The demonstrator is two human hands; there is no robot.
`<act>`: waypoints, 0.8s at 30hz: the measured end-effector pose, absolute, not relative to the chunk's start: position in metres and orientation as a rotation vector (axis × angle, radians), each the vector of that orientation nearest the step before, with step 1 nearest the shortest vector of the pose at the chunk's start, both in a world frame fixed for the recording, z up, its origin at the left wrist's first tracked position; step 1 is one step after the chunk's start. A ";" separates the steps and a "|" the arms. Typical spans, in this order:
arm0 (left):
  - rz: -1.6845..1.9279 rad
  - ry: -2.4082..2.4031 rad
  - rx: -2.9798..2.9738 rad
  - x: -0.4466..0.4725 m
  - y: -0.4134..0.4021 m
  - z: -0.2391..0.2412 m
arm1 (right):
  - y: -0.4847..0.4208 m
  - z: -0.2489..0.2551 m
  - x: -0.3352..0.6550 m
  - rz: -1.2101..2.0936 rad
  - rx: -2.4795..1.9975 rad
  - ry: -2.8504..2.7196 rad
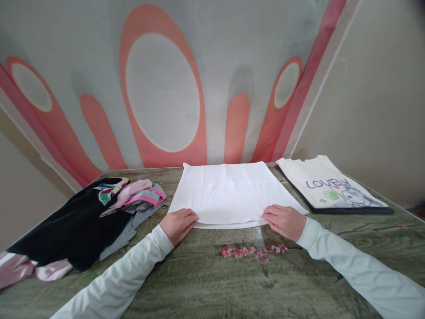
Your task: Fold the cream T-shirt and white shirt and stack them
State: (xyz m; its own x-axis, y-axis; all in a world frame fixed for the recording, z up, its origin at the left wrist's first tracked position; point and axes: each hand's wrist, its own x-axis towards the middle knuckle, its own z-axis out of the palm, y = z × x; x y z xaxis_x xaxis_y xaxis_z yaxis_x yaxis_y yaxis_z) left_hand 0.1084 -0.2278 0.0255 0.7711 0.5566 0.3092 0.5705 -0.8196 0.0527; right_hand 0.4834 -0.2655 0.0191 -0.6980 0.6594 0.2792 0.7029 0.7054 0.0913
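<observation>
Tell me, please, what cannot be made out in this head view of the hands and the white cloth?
- Fingertips of the left hand and right hand: curled at the near edge of the white cloth, so any grip is unclear.
- Pile of clothes: overlapping, count unclear; cut off by the left edge.
- Dark item under the printed cloth: only its edge shows.
- Pink print on the table: too small to read.
</observation>
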 end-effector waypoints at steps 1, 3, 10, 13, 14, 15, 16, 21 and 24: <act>-0.521 -0.930 -2.926 0.108 -0.227 0.025 | -0.266 0.019 0.483 -0.267 -1.091 -2.684; -0.577 -0.941 -2.939 0.109 -0.225 0.023 | -0.265 0.017 0.484 -0.235 -1.096 -2.676; -0.756 -0.969 -2.837 0.109 -0.228 0.029 | -0.265 0.013 0.483 -0.139 -1.075 -2.391; -0.827 -0.911 -2.774 0.107 -0.231 0.034 | -0.267 0.014 0.486 -0.190 -1.080 -2.239; -0.820 -0.870 -2.772 0.106 -0.232 0.035 | -0.269 0.013 0.487 -0.205 -1.075 -2.224; -0.792 -0.827 -2.778 0.105 -0.233 0.035 | -0.270 0.013 0.489 -0.217 -1.063 -2.229; -0.746 -0.789 -2.787 0.105 -0.233 0.035 | -0.272 0.012 0.491 -0.227 -1.045 -2.249; -0.544 -0.752 -2.796 0.104 -0.236 0.030 | -0.277 0.006 0.502 -0.275 -0.984 -2.303; -0.535 -0.753 -2.788 0.104 -0.238 0.030 | -0.279 0.004 0.504 -0.266 -0.940 -2.346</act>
